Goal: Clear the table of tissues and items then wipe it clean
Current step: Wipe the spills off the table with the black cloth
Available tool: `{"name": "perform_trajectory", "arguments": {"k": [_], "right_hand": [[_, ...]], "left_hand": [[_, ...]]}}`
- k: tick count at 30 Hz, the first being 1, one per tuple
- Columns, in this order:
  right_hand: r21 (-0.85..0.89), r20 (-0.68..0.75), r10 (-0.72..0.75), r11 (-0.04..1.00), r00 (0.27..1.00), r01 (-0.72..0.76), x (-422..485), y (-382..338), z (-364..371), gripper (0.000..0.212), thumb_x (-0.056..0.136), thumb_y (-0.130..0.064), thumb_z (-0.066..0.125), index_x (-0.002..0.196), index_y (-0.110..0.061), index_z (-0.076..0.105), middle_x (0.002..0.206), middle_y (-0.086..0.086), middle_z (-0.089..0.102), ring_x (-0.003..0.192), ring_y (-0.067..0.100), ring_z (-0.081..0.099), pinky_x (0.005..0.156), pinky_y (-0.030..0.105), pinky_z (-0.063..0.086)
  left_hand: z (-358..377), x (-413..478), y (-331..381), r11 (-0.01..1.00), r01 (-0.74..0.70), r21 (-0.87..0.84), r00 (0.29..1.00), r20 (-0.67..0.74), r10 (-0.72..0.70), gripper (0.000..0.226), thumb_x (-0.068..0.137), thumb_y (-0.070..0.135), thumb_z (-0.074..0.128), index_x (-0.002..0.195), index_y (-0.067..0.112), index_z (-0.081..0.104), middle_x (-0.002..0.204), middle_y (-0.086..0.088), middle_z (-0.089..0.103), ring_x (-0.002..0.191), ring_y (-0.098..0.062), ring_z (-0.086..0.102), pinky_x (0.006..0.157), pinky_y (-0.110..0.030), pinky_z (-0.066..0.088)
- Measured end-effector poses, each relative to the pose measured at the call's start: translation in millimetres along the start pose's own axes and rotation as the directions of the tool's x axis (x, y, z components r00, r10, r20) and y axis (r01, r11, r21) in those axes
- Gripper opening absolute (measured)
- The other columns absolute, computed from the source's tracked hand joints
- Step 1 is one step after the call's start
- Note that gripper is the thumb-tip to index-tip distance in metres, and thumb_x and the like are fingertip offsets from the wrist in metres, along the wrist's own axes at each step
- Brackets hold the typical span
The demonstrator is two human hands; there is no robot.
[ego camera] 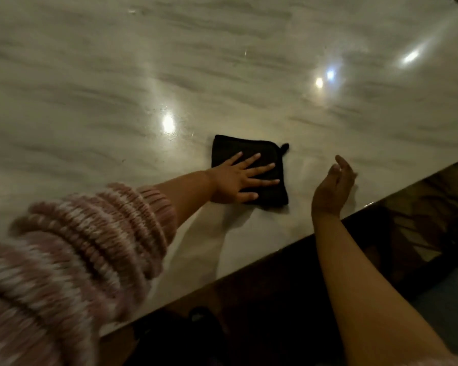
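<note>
Surface [217,249] first, at its near edge: pale veined stone, glossy, cutting diagonally across the lower view. Over that edge, a knitted pink-and-white striped sleeve [77,247] pushed up the left forearm; bare right forearm alongside.

Just beyond, left hand [238,180] spread flat, fingers straight and splayed, pressing down on a black square cloth [251,147], folded, with a small hanging loop [284,147] at its far right corner. No grip there, only a pin under palm and fingers. Right hand [331,186] just beside the cloth but apart from it, raised off the stone, fingers loosely relaxed, holding nothing.

Farther out, more of the same glossy stone, streaked grey, with bright lamp reflections [168,122] scattered across it (wiping judged to be the step in hand, with the cloth already down).

To wipe well: keep the palm flat and the pressure even, for full contact across the square. Sweep in long overlapping passes, preferably from the far stone back toward the near edge. Guard against bunching or sliding of the folded layers on so slick a top. Check against the glare for streaks and missed patches. Keep the free right hand out of the path, or cupped at the edge to catch crumbs.
</note>
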State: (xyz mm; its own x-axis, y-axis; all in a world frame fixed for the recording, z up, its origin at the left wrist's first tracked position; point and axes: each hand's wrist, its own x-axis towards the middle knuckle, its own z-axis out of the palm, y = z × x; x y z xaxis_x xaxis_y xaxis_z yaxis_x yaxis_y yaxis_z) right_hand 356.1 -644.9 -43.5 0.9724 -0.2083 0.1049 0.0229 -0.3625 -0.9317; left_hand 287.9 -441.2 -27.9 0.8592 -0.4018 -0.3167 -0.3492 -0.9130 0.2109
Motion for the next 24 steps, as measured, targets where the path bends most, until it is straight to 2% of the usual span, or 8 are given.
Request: {"name": "perform_trajectory", "arguments": {"k": [4, 7, 9, 10, 14, 16, 19, 24], "right_hand": [[-0.094, 0.109, 0.002, 0.996, 0.994, 0.008, -9.8, 5.0, -13.6, 0.039, 0.099, -0.025, 0.032, 0.13, -0.009, 0.051, 0.144, 0.014, 0.041, 0.143, 0.028, 0.019, 0.115, 0.031, 0.009], [-0.091, 0.112, -0.027, 0.995, 0.993, 0.037, -14.7, 7.0, -20.4, 0.04, 0.099, -0.024, 0.032, 0.129, -0.006, 0.052, 0.141, 0.017, 0.043, 0.14, 0.032, 0.025, 0.116, 0.041, 0.016], [-0.086, 0.107, -0.007, 0.996, 0.994, 0.016, -16.3, 6.8, -23.8, 0.037, 0.1, -0.022, 0.033, 0.128, -0.007, 0.052, 0.139, 0.018, 0.044, 0.138, 0.033, 0.029, 0.114, 0.046, 0.021], [-0.093, 0.115, 0.002, 0.996, 0.993, 0.009, -17.2, 7.3, -25.3, 0.036, 0.101, -0.021, 0.033, 0.129, -0.007, 0.052, 0.139, 0.017, 0.044, 0.137, 0.033, 0.03, 0.113, 0.047, 0.022], [-0.135, 0.177, -0.05, 0.988, 0.983, 0.074, -21.1, 9.3, -28.0, 0.045, 0.097, -0.031, 0.03, 0.13, -0.009, 0.052, 0.14, 0.016, 0.044, 0.138, 0.033, 0.029, 0.115, 0.047, 0.02], [-0.212, 0.193, -0.03, 0.975, 0.981, 0.072, -24.4, 4.6, -26.6, 0.04, 0.101, -0.029, 0.03, 0.132, -0.012, 0.051, 0.147, 0.012, 0.037, 0.143, 0.03, 0.018, 0.118, 0.041, 0.009], [-0.399, 0.242, -0.007, 0.911, 0.97, 0.106, -39.4, -6.8, -22.6, 0.04, 0.103, -0.03, 0.026, 0.137, -0.025, 0.045, 0.156, -0.001, 0.022, 0.147, 0.022, -0.002, 0.113, 0.049, -0.008], [-0.462, 0.383, -0.05, 0.854, 0.922, 0.239, -70.5, -25.6, 7.7, 0.043, 0.102, -0.038, 0.024, 0.145, -0.035, 0.029, 0.159, -0.008, 0.008, 0.145, 0.017, -0.016, 0.108, 0.055, -0.018]], "left_hand": [[-7.9, -4.4, 23.0, 0.942, 0.187, -0.28, 0.976, -0.054, -0.21, 0.047, 0.099, 0.041, 0.03, 0.146, 0.041, 0.019, 0.158, 0.012, -0.003, 0.145, -0.019, -0.013, 0.112, -0.047, -0.013], [-12.4, 25.3, 47.4, 0.678, 0.494, -0.544, 0.743, -0.14, -0.654, 0.057, 0.099, 0.046, 0.023, 0.151, 0.028, 0.008, 0.159, -0.003, -0.006, 0.145, -0.028, -0.012, 0.113, -0.048, -0.011], [-2.6, 38.9, 56.8, 0.547, 0.65, -0.527, 0.598, -0.089, -0.797, 0.063, 0.099, 0.046, 0.017, 0.15, 0.017, -0.005, 0.157, -0.012, -0.016, 0.142, -0.034, -0.019, 0.112, -0.05, -0.015], [3.9, 42.2, 58.5, 0.548, 0.685, -0.48, 0.577, -0.101, -0.81, 0.064, 0.099, 0.045, 0.016, 0.15, 0.014, -0.008, 0.156, -0.014, -0.018, 0.141, -0.036, -0.02, 0.111, -0.05, -0.016], [14.4, 28.5, 56.1, 0.671, 0.635, -0.381, 0.666, -0.17, -0.727, 0.063, 0.099, 0.047, 0.016, 0.15, 0.02, -0.008, 0.157, -0.008, -0.017, 0.142, -0.033, -0.02, 0.11, -0.052, -0.018], [19.5, 10.2, 56.9, 0.76, 0.564, -0.324, 0.75, -0.184, -0.635, 0.061, 0.098, 0.05, 0.017, 0.15, 0.028, -0.005, 0.158, 0.0, -0.015, 0.142, -0.03, -0.02, 0.109, -0.051, -0.019], [31.6, -23.3, 59.2, 0.861, 0.447, -0.244, 0.852, -0.178, -0.493, 0.061, 0.096, 0.057, 0.021, 0.148, 0.038, -0.004, 0.158, 0.008, -0.013, 0.141, -0.028, -0.024, 0.108, -0.048, -0.022], [48.2, -71.6, 45.3, 0.928, 0.345, -0.141, 0.918, -0.156, -0.365, 0.068, 0.085, 0.069, 0.013, 0.145, 0.043, -0.008, 0.156, 0.012, -0.015, 0.137, -0.025, -0.029, 0.108, -0.047, -0.023]]}}
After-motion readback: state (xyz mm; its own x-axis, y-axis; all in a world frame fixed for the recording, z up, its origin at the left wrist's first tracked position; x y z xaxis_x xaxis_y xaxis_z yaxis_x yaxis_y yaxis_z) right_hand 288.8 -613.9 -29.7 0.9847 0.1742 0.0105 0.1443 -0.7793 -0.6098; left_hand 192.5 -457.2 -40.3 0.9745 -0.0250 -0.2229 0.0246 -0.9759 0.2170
